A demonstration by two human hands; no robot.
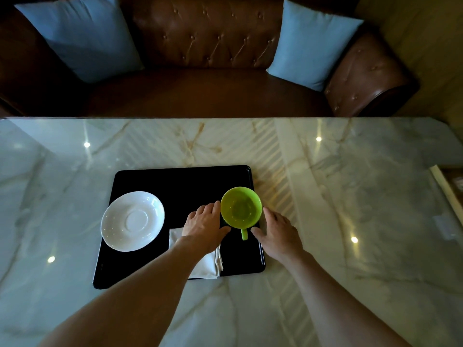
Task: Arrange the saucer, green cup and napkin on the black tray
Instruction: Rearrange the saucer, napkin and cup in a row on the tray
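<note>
Green cup [241, 207] ×1 | saucer [132, 221] ×1 | napkin [205, 264] ×1 | black tray [180, 181] ×1 | left hand [204, 225], right hand [276, 231] open beside cup

saucer [132, 221] left, cup [241, 207] right, on tray [180, 181]

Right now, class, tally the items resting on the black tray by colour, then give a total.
White: 2, the saucer and the napkin
Green: 1, the green cup
Total: 3
</note>
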